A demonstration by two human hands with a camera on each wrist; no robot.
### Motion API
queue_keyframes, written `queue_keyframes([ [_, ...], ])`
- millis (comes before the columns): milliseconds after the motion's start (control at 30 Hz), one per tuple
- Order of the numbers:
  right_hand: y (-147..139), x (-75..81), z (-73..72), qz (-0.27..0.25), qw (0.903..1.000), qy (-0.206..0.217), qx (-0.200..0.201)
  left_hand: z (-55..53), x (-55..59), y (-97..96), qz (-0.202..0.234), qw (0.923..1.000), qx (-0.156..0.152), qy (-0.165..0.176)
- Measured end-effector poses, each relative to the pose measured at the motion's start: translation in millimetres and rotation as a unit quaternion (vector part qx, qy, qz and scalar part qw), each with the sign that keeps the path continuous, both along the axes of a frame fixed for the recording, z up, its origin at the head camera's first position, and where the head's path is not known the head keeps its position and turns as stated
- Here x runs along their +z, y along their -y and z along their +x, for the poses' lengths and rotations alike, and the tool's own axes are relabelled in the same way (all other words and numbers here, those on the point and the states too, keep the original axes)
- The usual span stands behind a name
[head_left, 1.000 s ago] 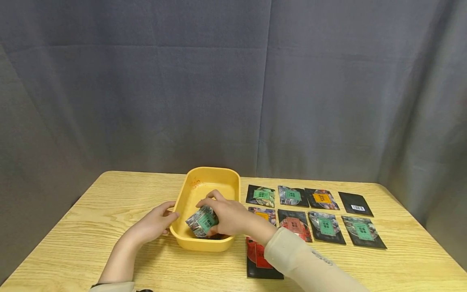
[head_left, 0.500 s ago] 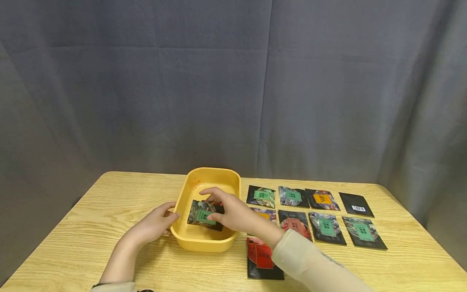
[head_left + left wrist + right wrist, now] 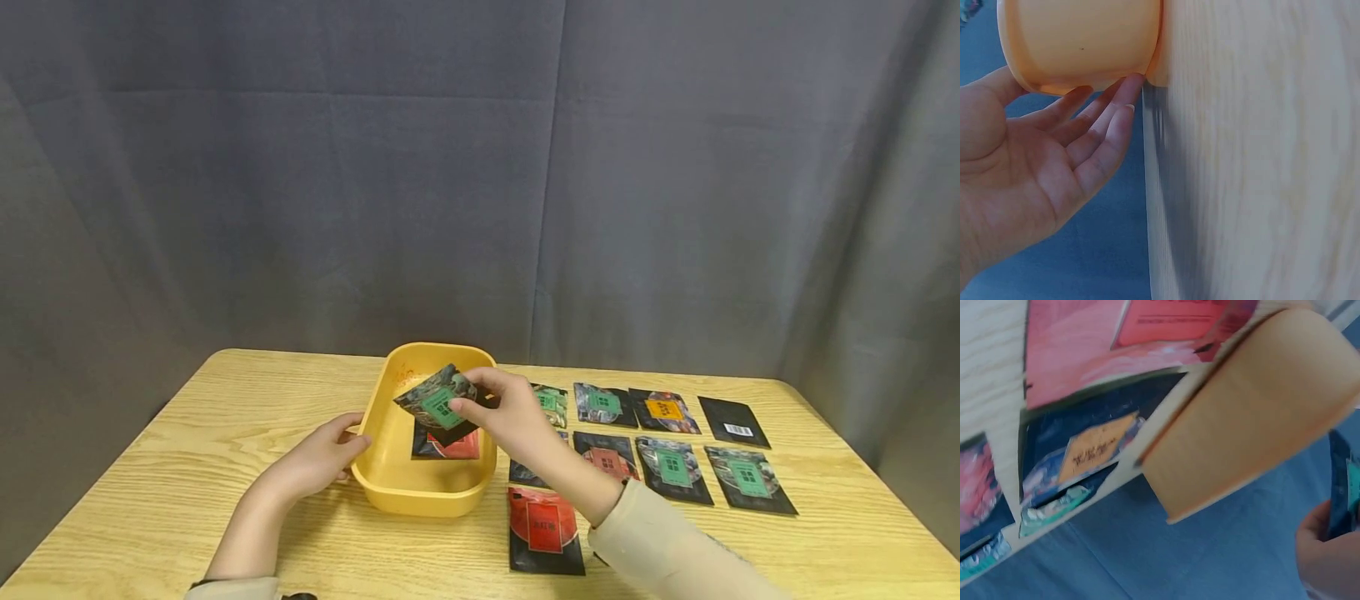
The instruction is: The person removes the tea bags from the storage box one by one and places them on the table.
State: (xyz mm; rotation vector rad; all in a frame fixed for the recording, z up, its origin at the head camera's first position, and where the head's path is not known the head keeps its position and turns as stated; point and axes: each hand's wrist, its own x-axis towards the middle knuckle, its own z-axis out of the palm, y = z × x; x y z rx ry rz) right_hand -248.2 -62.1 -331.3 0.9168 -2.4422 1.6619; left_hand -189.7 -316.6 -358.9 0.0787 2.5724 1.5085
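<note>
My right hand (image 3: 517, 417) pinches a dark sachet with a green label (image 3: 435, 408), held tilted above the yellow plastic tub (image 3: 427, 502). The sachet's edge also shows at the right side of the right wrist view, between thumb and fingers. Inside the tub lies a sachet with a red front (image 3: 461, 450), partly hidden under the held one. At the tub's left side, my left hand (image 3: 322, 454) holds the wall, thumb over the rim. In the left wrist view its fingers (image 3: 1113, 134) lie against the outside of the tub.
Rows of flat sachets lie right of the tub, among them a red one (image 3: 546, 529) in front, a green-labelled one (image 3: 750, 481) and a face-down black one (image 3: 733, 421). My right forearm crosses over some. A grey curtain (image 3: 420, 183) hangs behind the wooden table (image 3: 187, 433).
My right hand has lifted the green-labelled sachet from inside the tub, up and to the right. More of the red sachet beneath shows. The left hand has stayed at the rim.
</note>
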Motion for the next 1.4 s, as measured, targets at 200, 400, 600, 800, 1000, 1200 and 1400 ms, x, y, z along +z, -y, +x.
queue_keyframes([
  [200, -15, 4.7, 8.5, -0.002, 0.9994, 0.036, 0.0, 0.1, -1.1, 1.0, 0.001, 1.0, 0.003, -0.003],
  [400, -34, 3.2, 13.9, 0.024, 0.9982, 0.053, 0.014, 0.3, -0.9, 1.7, -0.004, 1.0, 0.004, 0.003],
  [600, -55, 3.0, 16.3, 0.036, 0.9977, 0.056, -0.008, -0.3, -1.5, 2.1, -0.007, 0.9999, 0.004, 0.008],
  [800, -80, 9.5, 22.7, 0.029, 0.9961, 0.076, -0.035, -0.7, -0.7, 2.2, -0.006, 0.9999, 0.002, 0.009],
  [1000, -106, 13.7, 29.4, 0.057, 0.992, 0.095, -0.06, 0.7, 0.5, 1.8, -0.008, 0.9999, 0.002, 0.007],
  [1200, -131, 10.4, 33.7, 0.117, 0.9816, 0.116, -0.096, 0.5, -0.2, 1.3, -0.007, 1.0, 0.001, 0.006],
  [1400, -152, 1.9, 35.7, 0.134, 0.9729, 0.154, -0.11, -0.3, -0.2, 1.0, -0.007, 1.0, 0.003, 0.005],
])
